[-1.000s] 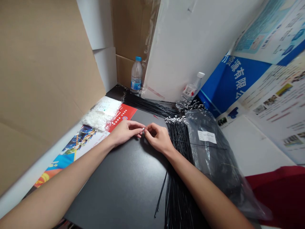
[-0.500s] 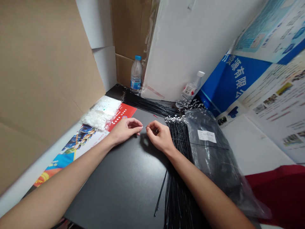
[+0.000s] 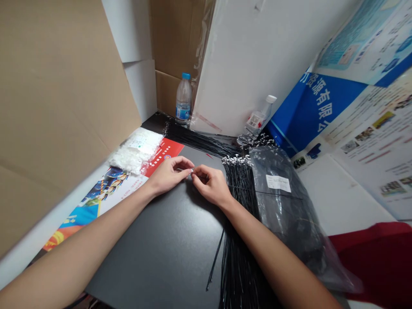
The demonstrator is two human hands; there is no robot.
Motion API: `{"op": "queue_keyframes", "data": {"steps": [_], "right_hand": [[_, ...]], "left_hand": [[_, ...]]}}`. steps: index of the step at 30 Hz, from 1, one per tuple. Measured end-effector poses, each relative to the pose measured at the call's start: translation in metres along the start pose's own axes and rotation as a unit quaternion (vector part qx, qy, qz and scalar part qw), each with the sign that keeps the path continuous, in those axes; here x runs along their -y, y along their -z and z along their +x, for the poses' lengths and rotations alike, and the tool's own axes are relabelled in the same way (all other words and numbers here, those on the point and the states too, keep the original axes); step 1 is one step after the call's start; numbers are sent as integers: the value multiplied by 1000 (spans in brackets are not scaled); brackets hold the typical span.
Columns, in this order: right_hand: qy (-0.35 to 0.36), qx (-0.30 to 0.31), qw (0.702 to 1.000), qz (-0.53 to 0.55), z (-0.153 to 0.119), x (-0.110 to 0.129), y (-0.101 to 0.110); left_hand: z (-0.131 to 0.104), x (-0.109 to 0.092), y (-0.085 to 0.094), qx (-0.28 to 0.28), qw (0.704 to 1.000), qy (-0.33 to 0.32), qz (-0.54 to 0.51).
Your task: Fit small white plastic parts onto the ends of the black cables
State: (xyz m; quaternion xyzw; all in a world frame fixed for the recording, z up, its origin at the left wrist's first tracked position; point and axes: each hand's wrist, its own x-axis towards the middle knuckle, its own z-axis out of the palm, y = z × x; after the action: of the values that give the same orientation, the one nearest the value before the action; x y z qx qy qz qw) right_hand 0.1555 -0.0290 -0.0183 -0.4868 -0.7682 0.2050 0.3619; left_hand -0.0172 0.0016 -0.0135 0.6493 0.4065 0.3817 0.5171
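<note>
My left hand [image 3: 170, 175] pinches a small white plastic connector [image 3: 192, 170] between thumb and forefinger, above the dark table. Fingertips of my right hand [image 3: 210, 182] meet it from the right. They are closed on a thin black wire, of which only a bit shows at the tips; the rest is hidden by the hand. Just right of that hand lies a thick bundle of black wires [image 3: 240, 184], with white connectors [image 3: 237, 160] on their far ends. A clear bag of white connectors [image 3: 137, 150] lies beyond my left hand.
A plastic bag of black wires [image 3: 283, 214] lies at the right. More black wires [image 3: 202, 139] stretch along the back, near a blue-capped bottle [image 3: 183, 101] and a white-capped bottle [image 3: 260, 116]. A printed sheet [image 3: 109, 193] and cardboard [image 3: 64, 94] border the left.
My right hand has moved slightly left, closing the small gap, so its fingertips now meet those of my left hand at the connector. The left hand has barely moved.
</note>
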Motion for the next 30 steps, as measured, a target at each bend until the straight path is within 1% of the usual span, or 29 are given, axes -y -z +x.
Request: {"op": "queue_keyframes", "data": {"steps": [9, 13, 16, 19, 23, 30], "right_hand": [[23, 13, 997, -75, 0, 1, -2], [22, 11, 998, -58, 1, 2, -1], [-4, -10, 1000, -23, 1, 3, 1], [-25, -24, 999, 9, 1, 3, 2], [-23, -18, 1000, 12, 1, 2, 1], [-18, -17, 999, 22, 1, 5, 2]], "left_hand": [[1, -1, -2, -1, 1000, -5, 13], [1, -2, 0, -23, 1000, -5, 7], [0, -3, 3, -31, 999, 8, -21], [0, -3, 4, -12, 998, 22, -54], [-1, -5, 4, 21, 997, 40, -69], [-1, -5, 5, 33, 993, 62, -90]]}}
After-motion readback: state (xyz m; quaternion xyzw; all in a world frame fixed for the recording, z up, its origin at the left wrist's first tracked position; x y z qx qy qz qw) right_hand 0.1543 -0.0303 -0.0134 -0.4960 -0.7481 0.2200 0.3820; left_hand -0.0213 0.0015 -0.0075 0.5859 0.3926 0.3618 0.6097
